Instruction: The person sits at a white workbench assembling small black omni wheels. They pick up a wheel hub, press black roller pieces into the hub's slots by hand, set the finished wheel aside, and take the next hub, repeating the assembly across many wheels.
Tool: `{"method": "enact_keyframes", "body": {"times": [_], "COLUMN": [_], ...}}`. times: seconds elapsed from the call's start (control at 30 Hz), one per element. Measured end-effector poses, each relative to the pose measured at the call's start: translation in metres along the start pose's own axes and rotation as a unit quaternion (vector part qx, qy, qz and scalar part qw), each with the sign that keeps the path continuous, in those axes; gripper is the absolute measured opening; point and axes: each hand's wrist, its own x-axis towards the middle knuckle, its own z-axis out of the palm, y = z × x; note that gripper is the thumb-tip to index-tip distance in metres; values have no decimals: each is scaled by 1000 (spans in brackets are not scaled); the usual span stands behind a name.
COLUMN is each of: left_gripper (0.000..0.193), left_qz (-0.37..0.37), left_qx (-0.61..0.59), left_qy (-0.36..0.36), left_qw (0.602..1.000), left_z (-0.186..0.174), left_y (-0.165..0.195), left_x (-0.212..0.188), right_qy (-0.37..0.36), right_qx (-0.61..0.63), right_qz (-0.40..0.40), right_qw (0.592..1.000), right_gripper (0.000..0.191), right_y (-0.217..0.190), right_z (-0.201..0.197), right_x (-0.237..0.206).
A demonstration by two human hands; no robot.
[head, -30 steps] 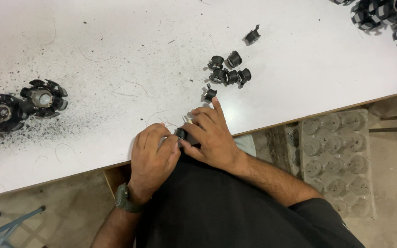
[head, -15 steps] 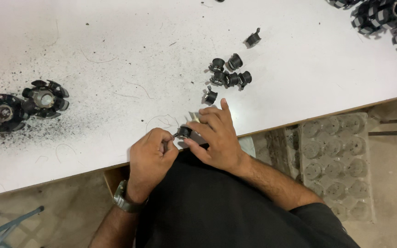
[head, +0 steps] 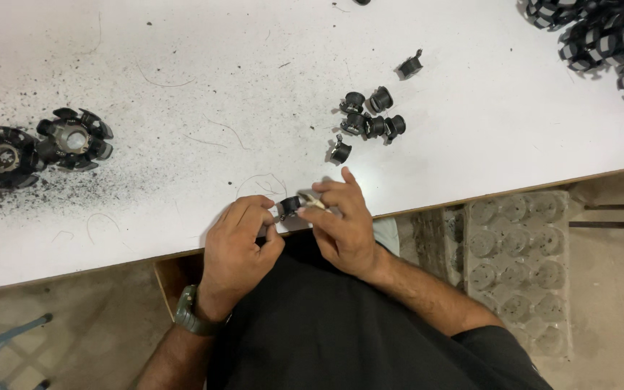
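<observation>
At the near edge of the white table [head: 182, 58], my left hand [head: 240, 238] and my right hand [head: 341, 224] meet. Between their fingertips they pinch a small black cylindrical part [head: 289, 206] with a metal clip. Just beyond my right hand lies one loose black part [head: 339, 152], and a little farther a cluster of several similar black parts [head: 373, 115]. Another single part [head: 409, 66] lies beyond that cluster. A watch sits on my left wrist.
Two round black and metal wheel-like assemblies [head: 37, 144] lie at the table's left amid dark dust. More such assemblies [head: 601, 32] crowd the far right corner. A grey moulded tray [head: 518, 267] with round pockets stands on the floor to my right.
My hands have opened apart slightly, so the small black part between the fingertips now shows. They stay at the table's near edge.
</observation>
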Motion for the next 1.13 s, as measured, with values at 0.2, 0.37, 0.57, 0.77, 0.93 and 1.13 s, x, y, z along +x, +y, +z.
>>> {"method": "enact_keyframes", "body": {"times": [0.2,0.37,0.57,0.77,0.93,1.13], "left_gripper": [16,15,33,30,12,13], "left_qz": [10,2,2,21,-3,-1], "left_qx": [32,132,153,92,46,-5], "left_qy": [-5,-29,-25,-8,-5,-14], "left_qw": [999,991,988,995,999,1000], "left_z": [3,-10,-33,-3,8,17], "left_y": [-2,-6,-1,2,-7,-19], "left_x": [-4,-10,-9,-2,-7,-15], "right_qy": [-144,-123,-90,2,-9,-34], "right_qx": [-47,-68,-40,59,97,65], "right_qz": [28,38,43,-1,14,9], "right_qw": [988,989,994,998,995,997], "right_gripper": [43,41,42,35,37,37], "right_y": [4,4,6,-4,-10,-6], "right_z": [-9,-8,-11,-10,6,14], "right_x": [23,21,14,0,-10,-14]}}
